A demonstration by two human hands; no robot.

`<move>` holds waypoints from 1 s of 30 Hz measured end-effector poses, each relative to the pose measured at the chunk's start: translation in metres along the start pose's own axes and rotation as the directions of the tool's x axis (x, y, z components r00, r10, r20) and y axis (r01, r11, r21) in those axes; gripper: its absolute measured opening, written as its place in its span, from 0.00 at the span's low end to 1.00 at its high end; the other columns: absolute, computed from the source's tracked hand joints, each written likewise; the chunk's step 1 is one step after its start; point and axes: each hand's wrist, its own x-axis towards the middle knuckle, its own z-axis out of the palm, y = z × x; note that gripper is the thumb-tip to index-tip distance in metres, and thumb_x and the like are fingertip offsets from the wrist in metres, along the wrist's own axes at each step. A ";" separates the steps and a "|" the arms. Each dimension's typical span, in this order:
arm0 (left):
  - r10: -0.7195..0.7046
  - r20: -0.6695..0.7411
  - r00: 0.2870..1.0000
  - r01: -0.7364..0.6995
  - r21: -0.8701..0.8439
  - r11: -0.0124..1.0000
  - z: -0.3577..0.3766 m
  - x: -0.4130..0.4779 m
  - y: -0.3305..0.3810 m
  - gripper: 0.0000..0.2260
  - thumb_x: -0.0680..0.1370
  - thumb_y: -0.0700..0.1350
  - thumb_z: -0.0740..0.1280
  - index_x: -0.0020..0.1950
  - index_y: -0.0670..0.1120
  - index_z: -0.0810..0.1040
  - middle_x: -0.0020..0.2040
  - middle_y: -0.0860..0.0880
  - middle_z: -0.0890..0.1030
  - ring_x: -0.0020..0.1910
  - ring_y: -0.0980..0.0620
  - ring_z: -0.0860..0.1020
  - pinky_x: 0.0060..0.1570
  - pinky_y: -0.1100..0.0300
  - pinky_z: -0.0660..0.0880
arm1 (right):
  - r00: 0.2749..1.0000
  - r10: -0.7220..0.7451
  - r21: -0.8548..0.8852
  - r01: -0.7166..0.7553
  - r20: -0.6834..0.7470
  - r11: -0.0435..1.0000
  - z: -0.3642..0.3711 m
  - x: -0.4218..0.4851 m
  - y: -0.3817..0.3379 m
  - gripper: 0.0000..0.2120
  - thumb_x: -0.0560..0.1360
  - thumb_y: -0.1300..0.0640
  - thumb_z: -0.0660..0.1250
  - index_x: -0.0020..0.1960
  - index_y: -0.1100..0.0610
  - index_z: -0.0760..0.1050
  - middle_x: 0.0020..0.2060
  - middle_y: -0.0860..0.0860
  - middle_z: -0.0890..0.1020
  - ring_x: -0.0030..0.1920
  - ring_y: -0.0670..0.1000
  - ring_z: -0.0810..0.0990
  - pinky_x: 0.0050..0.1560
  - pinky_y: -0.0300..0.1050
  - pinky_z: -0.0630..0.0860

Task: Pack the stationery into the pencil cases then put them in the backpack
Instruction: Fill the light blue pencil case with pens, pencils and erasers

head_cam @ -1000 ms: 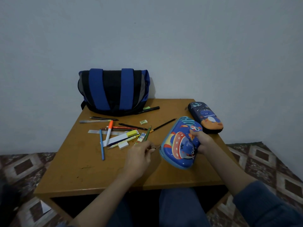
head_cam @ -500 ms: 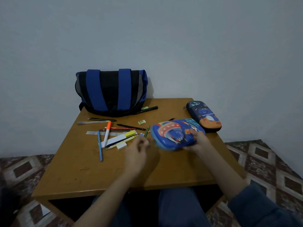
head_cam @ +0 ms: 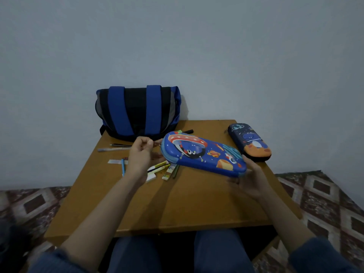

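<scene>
Looking down now over the wooden bench (head_cam: 197, 203), with the blue-and-black backpack (head_cam: 137, 111) parked at its far edge against the wall, nothing in it yet by the look of things. Front and centre is the blue pencil case (head_cam: 202, 154), the one with the flying saucer, held clear of the bench and tilted, its lid seemingly closed. The dark pencil case (head_cam: 249, 142) lies flat near the far right corner, untouched. The right hand (head_cam: 250, 180) cradles the blue case's right end, fingers underneath and thumb hooked over the top edge. The left hand (head_cam: 141, 156) is at the other end, thumb and forefinger pinched close on what looks like the zip pull, though it is tiny. Loose stationery lies below and behind that hand: a clear pen (head_cam: 114, 149), a blue pencil (head_cam: 123, 169), a yellow highlighter (head_cam: 159, 166), a white eraser (head_cam: 151, 177). So the job in hand, I reckon, is unzipping. Best done with the right hand holding firm while the pull runs smoothly round the seam, then laying the case open on bare bench beside the pile.
</scene>
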 end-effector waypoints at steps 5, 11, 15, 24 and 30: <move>-0.034 0.084 0.996 0.023 0.131 0.991 0.006 0.003 0.006 0.09 0.82 0.40 0.55 0.42 0.45 0.68 0.45 0.48 0.80 0.39 0.50 0.81 0.33 0.59 0.79 | 0.991 0.131 -0.120 -0.132 -0.021 0.984 -0.004 -0.005 0.005 0.29 0.61 0.41 0.73 0.54 0.59 0.73 0.38 0.54 0.85 0.36 0.52 0.84 0.32 0.49 0.82; 0.136 -0.068 0.988 -0.080 0.526 0.846 0.007 -0.003 -0.023 0.06 0.79 0.41 0.63 0.42 0.47 0.76 0.40 0.50 0.78 0.44 0.50 0.78 0.39 0.61 0.72 | 0.985 0.074 -0.077 -0.087 -0.159 0.993 -0.009 0.000 0.010 0.11 0.76 0.51 0.62 0.50 0.60 0.71 0.33 0.53 0.84 0.31 0.51 0.84 0.30 0.45 0.81; 0.222 -0.047 0.974 -0.142 0.638 0.757 0.008 -0.011 -0.028 0.05 0.78 0.42 0.64 0.49 0.43 0.79 0.43 0.52 0.76 0.43 0.55 0.73 0.35 0.68 0.66 | 0.977 0.066 -0.024 -0.073 -0.203 0.997 -0.006 0.002 0.011 0.10 0.76 0.52 0.63 0.49 0.60 0.71 0.31 0.53 0.84 0.29 0.50 0.83 0.29 0.45 0.80; 0.248 0.024 0.968 -0.192 0.707 0.681 0.009 -0.016 -0.026 0.07 0.76 0.44 0.67 0.51 0.44 0.82 0.43 0.52 0.79 0.43 0.57 0.74 0.38 0.64 0.69 | 0.964 0.060 0.023 -0.056 -0.260 0.998 0.005 0.012 0.024 0.12 0.75 0.51 0.66 0.50 0.59 0.70 0.39 0.54 0.83 0.33 0.51 0.83 0.34 0.45 0.81; 0.254 0.045 0.966 -0.227 0.614 0.756 -0.015 -0.010 -0.015 0.16 0.78 0.54 0.61 0.43 0.43 0.79 0.34 0.49 0.77 0.33 0.54 0.73 0.31 0.65 0.65 | 0.971 0.098 -0.075 -0.117 -0.218 0.990 0.004 0.013 0.011 0.13 0.74 0.51 0.67 0.50 0.60 0.71 0.31 0.52 0.84 0.29 0.49 0.83 0.28 0.40 0.80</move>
